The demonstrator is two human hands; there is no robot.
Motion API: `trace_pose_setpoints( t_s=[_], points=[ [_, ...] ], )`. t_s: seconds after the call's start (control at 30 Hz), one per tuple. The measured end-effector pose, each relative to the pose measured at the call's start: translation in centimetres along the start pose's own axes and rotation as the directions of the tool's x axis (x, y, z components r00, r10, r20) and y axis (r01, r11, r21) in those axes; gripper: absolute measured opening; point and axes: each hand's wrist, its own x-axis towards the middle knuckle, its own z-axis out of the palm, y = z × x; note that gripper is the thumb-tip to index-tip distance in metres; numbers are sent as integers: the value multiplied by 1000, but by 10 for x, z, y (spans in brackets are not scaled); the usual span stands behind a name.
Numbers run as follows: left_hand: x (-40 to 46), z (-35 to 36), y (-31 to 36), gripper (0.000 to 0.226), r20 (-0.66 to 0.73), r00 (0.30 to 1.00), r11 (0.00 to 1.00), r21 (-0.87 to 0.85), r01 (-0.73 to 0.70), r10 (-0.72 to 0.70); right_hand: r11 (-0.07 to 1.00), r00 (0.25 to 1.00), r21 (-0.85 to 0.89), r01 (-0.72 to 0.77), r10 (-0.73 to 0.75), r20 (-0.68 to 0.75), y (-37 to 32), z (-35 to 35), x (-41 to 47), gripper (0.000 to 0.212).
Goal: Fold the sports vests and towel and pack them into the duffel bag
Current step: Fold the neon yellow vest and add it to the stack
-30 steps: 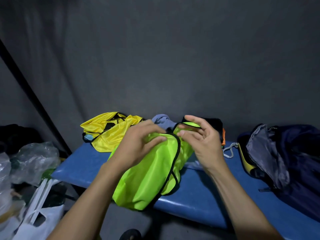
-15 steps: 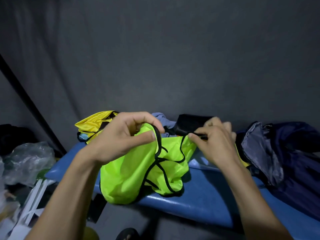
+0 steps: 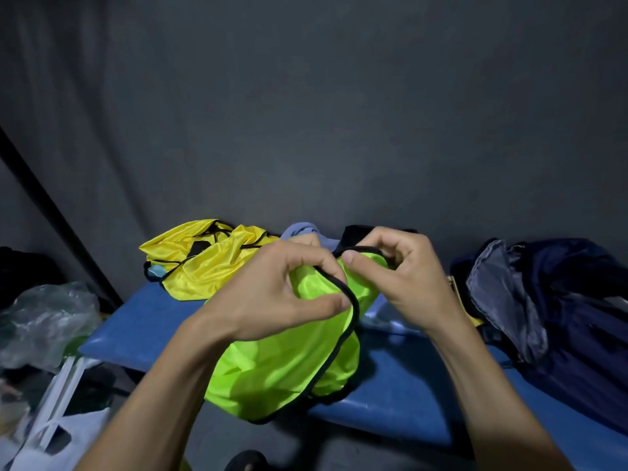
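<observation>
A neon green vest (image 3: 272, 365) with black trim hangs over the front edge of the blue bench (image 3: 401, 396). My left hand (image 3: 285, 294) pinches its upper black-edged hem between thumb and fingers. My right hand (image 3: 404, 280) pinches the same hem just to the right, fingers curled. A yellow vest (image 3: 204, 263) lies crumpled at the bench's back left. A grey-blue cloth (image 3: 299, 230), partly hidden by my hands, sits behind them. The dark navy duffel bag (image 3: 557, 321) lies open on the bench at the right.
A black cloth (image 3: 356, 232) lies behind my right hand. Clear plastic bags (image 3: 47, 317) and a white plastic stool (image 3: 61, 396) crowd the floor at the left. A dark curtain wall (image 3: 306, 113) backs the bench. A slanted black pole (image 3: 57, 226) stands at the left.
Both hands have drawn close together at the green vest's top hem, and the vest has bunched and hangs lower over the bench edge. My right hand moved left, off the black cloth.
</observation>
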Motion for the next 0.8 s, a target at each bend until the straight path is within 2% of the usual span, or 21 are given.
trace_pose_setpoints(
  t_s=[0.13,0.37,0.4,0.47,0.53,0.57,0.73,0.77,0.8],
  points=[
    [5,4,-6,8,-197,980,999,-29,25,-30,993,1000,121,8,-9,9,-3,2,1,22],
    [7,8,-10,6,-262,962,985,-166,37,-81,989,998,134,55,-60,30,-6,7,-1,6],
    [8,5,-11,5,-283,955,984,-175,42,-91,993,996,86,85,-88,28,-7,8,-1,10],
    [11,-2,-9,3,-306,948,978,-208,25,-90,978,985,-119,173,-168,47,-9,8,-1,19],
    [16,-11,-1,2,-299,951,968,-252,-5,-72,921,968,-298,252,-244,65,-17,7,1,32],
    [20,-18,6,2,-282,958,966,-258,-17,-59,901,961,-334,277,-267,77,-24,6,3,35],
    [46,-67,53,5,-193,980,989,-125,-77,52,936,959,-223,273,-247,138,-86,-4,23,16],
    [51,-80,66,7,-180,981,992,-82,-92,76,936,955,-207,284,-257,148,-104,-4,28,15],
    [56,-93,80,8,-173,979,993,-23,-116,110,929,950,-213,303,-278,140,-122,-4,34,24]
  ],
)
